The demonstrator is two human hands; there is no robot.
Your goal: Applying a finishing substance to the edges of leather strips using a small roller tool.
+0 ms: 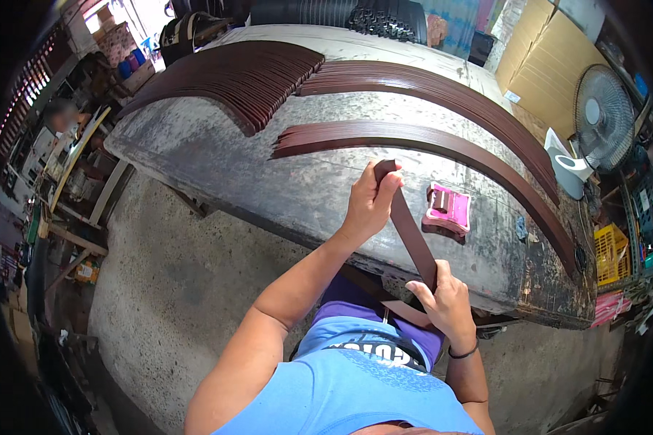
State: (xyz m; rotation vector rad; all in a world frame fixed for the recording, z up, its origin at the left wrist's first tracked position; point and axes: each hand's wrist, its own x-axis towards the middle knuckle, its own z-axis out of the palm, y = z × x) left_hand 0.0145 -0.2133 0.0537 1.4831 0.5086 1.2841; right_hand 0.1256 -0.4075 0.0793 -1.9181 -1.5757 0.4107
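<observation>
A dark brown leather strap [411, 235] runs slantwise between my two hands at the table's near edge. My left hand [371, 199] pinches its upper end between thumb and fingers. Farther down, my right hand [446, 297] is closed round the same strap, with its thumb along the side. A lighter stretch of strap [406, 312] hangs below, in front of my lap. To the right of the strap a pink block [453, 208] with pale edges sits on the table, a small brown piece [440, 201] lying on top.
Brown straps lie in a fanned pile [225, 69], a long stack [413, 78] and a nearer stack [413, 136] across the worn table [326, 188]. A fan [604, 112] and a cardboard box [551, 61] stand right. A person [64, 119] is far left.
</observation>
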